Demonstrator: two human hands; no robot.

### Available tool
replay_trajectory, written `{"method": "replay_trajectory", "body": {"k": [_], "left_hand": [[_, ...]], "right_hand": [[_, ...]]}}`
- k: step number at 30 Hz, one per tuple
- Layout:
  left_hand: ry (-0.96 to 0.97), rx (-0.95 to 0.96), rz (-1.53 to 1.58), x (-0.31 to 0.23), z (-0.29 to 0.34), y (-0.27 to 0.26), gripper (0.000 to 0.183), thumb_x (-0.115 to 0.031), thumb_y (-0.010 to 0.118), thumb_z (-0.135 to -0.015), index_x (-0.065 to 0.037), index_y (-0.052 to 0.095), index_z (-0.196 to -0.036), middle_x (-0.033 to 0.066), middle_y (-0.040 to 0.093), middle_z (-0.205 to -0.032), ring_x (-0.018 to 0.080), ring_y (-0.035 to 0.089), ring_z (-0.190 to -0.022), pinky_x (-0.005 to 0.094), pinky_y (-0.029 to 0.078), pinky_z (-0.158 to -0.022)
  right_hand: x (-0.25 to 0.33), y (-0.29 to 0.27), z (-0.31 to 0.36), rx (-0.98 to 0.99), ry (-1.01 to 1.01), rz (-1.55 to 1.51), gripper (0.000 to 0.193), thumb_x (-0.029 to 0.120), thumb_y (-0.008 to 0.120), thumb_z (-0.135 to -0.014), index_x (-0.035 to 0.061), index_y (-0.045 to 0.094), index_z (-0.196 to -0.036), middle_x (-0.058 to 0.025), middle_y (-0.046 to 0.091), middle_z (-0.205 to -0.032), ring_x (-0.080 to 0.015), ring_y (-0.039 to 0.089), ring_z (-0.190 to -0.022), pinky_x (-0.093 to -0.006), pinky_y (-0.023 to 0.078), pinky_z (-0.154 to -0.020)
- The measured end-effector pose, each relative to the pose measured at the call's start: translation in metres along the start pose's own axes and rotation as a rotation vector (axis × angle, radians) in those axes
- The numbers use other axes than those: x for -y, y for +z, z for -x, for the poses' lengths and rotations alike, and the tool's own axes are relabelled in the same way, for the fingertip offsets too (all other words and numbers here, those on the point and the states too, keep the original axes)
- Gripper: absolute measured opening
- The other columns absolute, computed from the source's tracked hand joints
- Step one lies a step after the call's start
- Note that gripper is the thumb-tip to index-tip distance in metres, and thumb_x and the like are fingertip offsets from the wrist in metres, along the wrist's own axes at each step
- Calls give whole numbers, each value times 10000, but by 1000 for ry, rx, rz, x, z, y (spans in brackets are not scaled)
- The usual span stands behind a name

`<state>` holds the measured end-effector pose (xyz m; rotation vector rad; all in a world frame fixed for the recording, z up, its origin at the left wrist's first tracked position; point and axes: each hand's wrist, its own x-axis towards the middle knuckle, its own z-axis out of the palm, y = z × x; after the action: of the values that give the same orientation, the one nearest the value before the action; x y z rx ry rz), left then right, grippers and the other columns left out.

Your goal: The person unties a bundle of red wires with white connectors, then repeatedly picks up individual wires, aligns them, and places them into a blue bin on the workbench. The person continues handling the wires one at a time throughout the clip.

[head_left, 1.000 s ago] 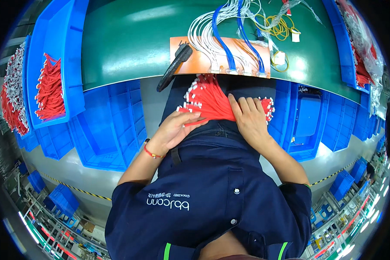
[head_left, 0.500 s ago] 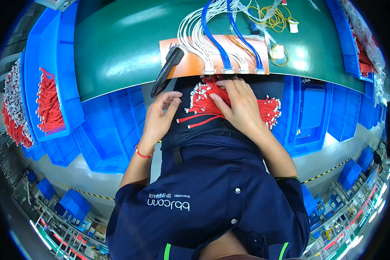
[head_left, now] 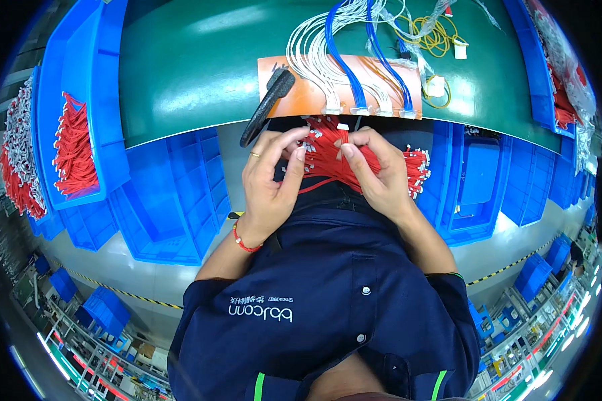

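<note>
On my side of the orange board (head_left: 291, 100), the red cable bundle (head_left: 322, 150) lies across my lap (head_left: 408, 137); my right hand (head_left: 383, 172) pinches white-tipped cables (head_left: 343, 129), my left hand (head_left: 269, 179) curls near the board's left corner, grip unclear.

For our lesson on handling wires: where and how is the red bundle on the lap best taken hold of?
The red bundle is probably best gripped at its middle, from above, with a hand wrapped across it: there it bunches together, while white plugs spread at its ends, and the lap blocks it from below. The right hand covers part of that middle.
</note>
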<state>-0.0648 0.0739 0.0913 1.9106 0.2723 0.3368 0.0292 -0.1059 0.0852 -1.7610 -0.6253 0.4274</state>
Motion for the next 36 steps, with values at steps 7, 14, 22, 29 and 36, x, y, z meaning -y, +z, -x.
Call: {"method": "replay_trajectory", "body": {"k": [7,14,22,29,36], "left_hand": [[-168,270,632,-15,-12,20,307,-124,526,-1031,46,621,-1268,127,553,-1210,176,624,-962,297,548,-787],[-477,319,918,-25,-11,29,279,-181,456,-1051,28,624,-1128,138,649,-1060,178,634,-933,338,512,-885],[-438,107,797,-19,-27,36,317,-173,465,-1049,25,641,-874,-15,440,-602,78,439,-600,244,385,-616],[-403,88,778,-19,-28,39,333,-174,464,-1053,54,660,-911,-36,391,-594,56,356,-583,245,345,-594],[-405,21,725,-20,-25,45,332,-191,470,-1057,52,683,-982,-38,394,-613,48,348,-592,242,342,-597]], "right_hand": [[14,-13,4,361,432,-772,187,173,560,-1023,3,638,-1012,-41,638,-831,-117,622,-742,-268,505,-684],[11,-13,8,330,515,-902,300,228,529,-1044,16,596,-1247,-21,587,-774,-79,546,-626,-217,437,-562],[16,-63,28,312,523,-533,141,129,596,-1008,56,565,-1125,46,538,-747,0,450,-553,-182,370,-478],[-15,-94,44,-54,380,-945,148,91,629,-955,-9,618,-1064,-53,597,-748,-125,576,-582,-304,513,-585],[-3,-52,16,-110,292,-730,146,60,580,-996,-19,689,-1054,-88,681,-888,-145,631,-715,-302,532,-722]]}}
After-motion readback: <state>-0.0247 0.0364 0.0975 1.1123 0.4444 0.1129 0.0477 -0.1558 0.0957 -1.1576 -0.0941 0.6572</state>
